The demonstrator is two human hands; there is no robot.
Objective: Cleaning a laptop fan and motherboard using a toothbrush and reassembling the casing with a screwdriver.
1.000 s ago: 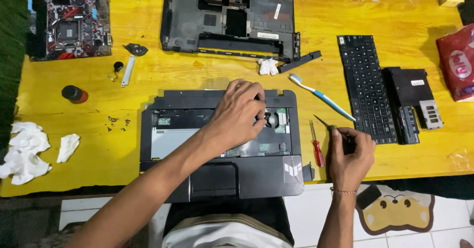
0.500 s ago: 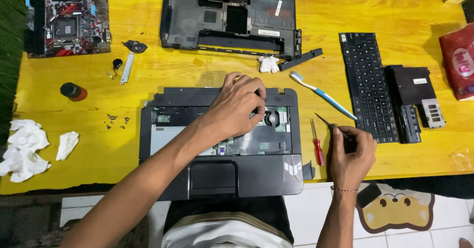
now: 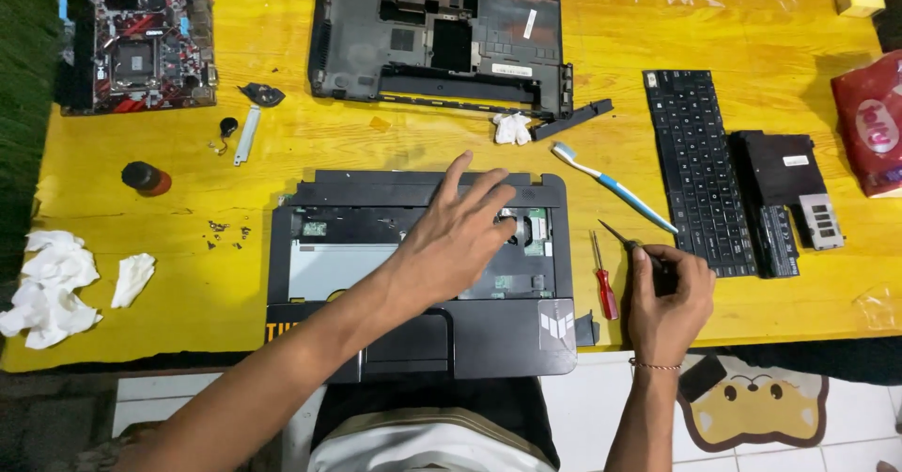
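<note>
The left hand (image 3: 460,237) lies palm-down on the laptop top case (image 3: 423,275), fingers spread and gripping nothing, reaching across the exposed keyboard bay toward its right side. The case sits at the near edge of the yellow surface (image 3: 282,148), right in front of the person, palm rest toward them.

The right hand (image 3: 667,294) is off the case, just to its right, closed around a thin dark tool (image 3: 622,238) whose pointed tip sticks out up and left beyond the thumb. Whether it is a screwdriver or tweezers cannot be told. A red screwdriver (image 3: 603,279) lies on the surface between the case and that hand, touching neither.

Beyond the right hand a blue-and-white toothbrush (image 3: 611,185) lies slanted, and next to it a black keyboard (image 3: 700,167) lies lengthwise. Just right of the keyboard sit black cover panels (image 3: 780,185), and a red packet (image 3: 874,134) is at the far right edge.

At the back, a laptop bottom shell (image 3: 442,35) lies open side up, with a wad of white tissue (image 3: 513,127) and a black strip (image 3: 573,118) at its front right corner. A motherboard (image 3: 136,49) sits at the back left. Near it are a small bracket (image 3: 246,134) and a dark cap (image 3: 146,178). Crumpled tissues (image 3: 56,284) lie at the left edge, well apart from both hands. Small specks (image 3: 225,232) lie left of the case.
</note>
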